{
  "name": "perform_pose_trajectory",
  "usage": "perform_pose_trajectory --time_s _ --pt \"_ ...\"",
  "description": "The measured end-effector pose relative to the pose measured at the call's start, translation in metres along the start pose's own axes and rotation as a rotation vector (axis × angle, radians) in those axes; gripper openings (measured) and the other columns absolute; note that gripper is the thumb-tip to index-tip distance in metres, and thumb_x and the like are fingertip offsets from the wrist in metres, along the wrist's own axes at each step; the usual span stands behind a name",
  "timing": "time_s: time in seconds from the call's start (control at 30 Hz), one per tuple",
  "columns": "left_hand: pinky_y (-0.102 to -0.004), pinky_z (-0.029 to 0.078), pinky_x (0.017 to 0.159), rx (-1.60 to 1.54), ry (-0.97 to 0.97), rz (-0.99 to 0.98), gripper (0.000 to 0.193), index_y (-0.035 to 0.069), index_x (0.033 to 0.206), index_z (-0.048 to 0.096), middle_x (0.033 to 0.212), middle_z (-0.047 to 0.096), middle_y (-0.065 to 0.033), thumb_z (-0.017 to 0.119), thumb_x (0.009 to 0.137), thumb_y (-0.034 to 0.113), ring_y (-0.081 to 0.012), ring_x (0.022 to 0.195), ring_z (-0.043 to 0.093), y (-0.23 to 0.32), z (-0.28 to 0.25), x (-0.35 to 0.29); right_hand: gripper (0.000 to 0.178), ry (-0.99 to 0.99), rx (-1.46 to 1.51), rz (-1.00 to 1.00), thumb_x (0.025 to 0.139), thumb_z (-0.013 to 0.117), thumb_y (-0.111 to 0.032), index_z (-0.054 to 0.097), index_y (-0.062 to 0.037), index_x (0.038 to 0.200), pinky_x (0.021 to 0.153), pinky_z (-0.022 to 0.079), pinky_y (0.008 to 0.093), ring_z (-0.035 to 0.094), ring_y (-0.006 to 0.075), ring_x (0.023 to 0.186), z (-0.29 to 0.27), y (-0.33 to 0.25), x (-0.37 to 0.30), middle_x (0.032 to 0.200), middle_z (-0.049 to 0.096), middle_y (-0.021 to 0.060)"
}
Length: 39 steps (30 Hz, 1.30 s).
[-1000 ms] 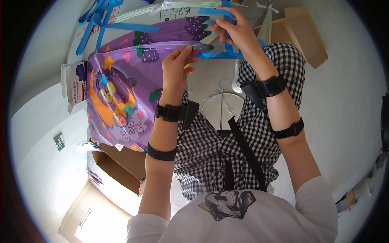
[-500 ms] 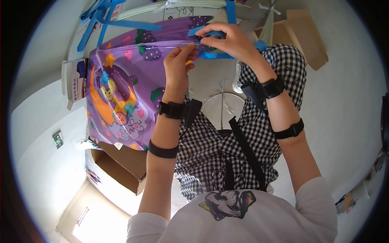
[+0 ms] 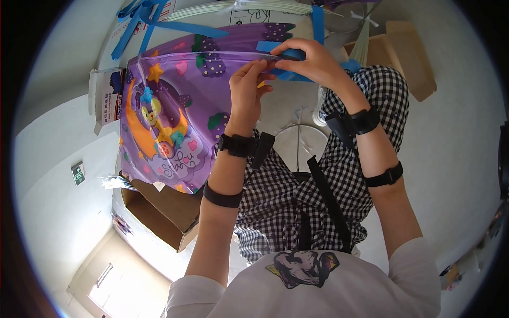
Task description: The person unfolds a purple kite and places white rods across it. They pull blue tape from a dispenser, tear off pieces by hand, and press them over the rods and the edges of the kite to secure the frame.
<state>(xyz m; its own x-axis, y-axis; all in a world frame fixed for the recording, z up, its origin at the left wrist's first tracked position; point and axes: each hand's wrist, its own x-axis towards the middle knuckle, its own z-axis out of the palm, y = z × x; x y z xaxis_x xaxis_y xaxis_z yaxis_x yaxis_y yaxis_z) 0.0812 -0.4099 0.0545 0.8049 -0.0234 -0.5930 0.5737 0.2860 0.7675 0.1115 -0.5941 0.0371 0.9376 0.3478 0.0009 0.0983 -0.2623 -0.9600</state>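
A shiny purple printed sheet (image 3: 204, 87), with a cartoon figure, stars and hearts, hangs from its taut upper edge at the left. My left hand (image 3: 246, 93) pinches the sheet's edge between thumb and fingertips, and the other fingers curl below. Close beside it, my right hand (image 3: 313, 63) bends thumb and index finger round the same edge. The exact grip between those fingertips is too small to make out. Blue ribbon (image 3: 297, 76) lies behind and under the right hand.
Thin pale rods (image 3: 249, 6) and a loose blue ribbon (image 3: 183, 29) lie on a white surface beyond. An open cardboard box (image 3: 159, 209) stands at lower left, another cardboard piece (image 3: 408, 61) at upper right. A round metal stool base (image 3: 298, 140) shows between my checked trouser legs.
My right thumb and index finger have come closer together, nearer to the left fingertips. The left hand still pinches the sheet's edge. The whole view has shifted slightly.
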Motion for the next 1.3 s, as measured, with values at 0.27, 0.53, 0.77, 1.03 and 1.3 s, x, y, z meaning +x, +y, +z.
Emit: perform_pose_trajectory --time_s 0.27,0.53,0.77,1.03,1.3 --pt "-0.0235 0.047 0.06 0.045 0.022 0.053 0.021 0.002 0.108 0.067 0.099 0.071 -0.0052 0.059 0.093 0.016 -0.0116 0.078 0.063 0.005 0.003 -0.003 0.027 0.01 0.005 0.016 0.09 0.07 -0.022 0.068 -0.0057 0.112 0.074 0.05 0.025 0.062 0.0115 0.084 0.002 0.004 -0.001 0.097 0.068 0.0038" --pt "-0.0268 0.049 0.073 0.946 0.232 0.928 0.027 0.003 0.117 0.063 0.108 0.067 -0.0063 0.056 0.091 0.006 -0.0135 0.091 0.063 0.038 -0.009 -0.007 0.021 0.012 -0.079 -0.06 0.091 0.067 -0.021 0.07 -0.006 0.106 0.079 0.05 0.0297 0.065 0.0172 0.09 -0.003 0.0 -0.006 0.098 0.07 0.0055" --pt "-0.0389 0.052 0.08 1.157 -0.151 0.651 0.022 0.0 0.11 0.062 0.102 0.068 -0.0187 0.055 0.09 0.006 -0.0322 0.089 0.067 0.022 -0.024 0.017 0.015 -0.323 -0.052 -0.033 0.092 0.061 -0.014 0.07 -0.0055 0.102 0.077 0.051 0.0303 0.066 0.0182 0.084 0.006 -0.012 -0.027 0.099 0.071 0.0061" --pt "-0.0307 0.054 0.079 0.346 -0.127 0.156 0.031 -0.005 0.117 0.061 0.101 0.07 -0.0149 0.059 0.096 0.018 -0.0219 0.09 0.069 0.015 -0.012 0.025 0.005 -0.008 0.267 0.057 0.092 0.055 -0.004 0.06 -0.0033 0.092 0.064 0.048 0.024 0.058 0.0088 0.071 -0.034 -0.014 -0.011 0.091 0.069 0.0043" --pt "-0.0291 0.056 0.08 -0.066 -0.246 0.063 0.031 -0.004 0.121 0.057 0.102 0.069 -0.0121 0.062 0.095 0.012 -0.0188 0.092 0.068 0.015 -0.012 0.035 0.002 -0.186 0.415 0.067 0.094 0.056 -0.004 0.057 -0.0024 0.093 0.075 0.05 0.0246 0.062 0.0117 0.081 -0.022 -0.012 -0.006 0.093 0.068 0.0072"
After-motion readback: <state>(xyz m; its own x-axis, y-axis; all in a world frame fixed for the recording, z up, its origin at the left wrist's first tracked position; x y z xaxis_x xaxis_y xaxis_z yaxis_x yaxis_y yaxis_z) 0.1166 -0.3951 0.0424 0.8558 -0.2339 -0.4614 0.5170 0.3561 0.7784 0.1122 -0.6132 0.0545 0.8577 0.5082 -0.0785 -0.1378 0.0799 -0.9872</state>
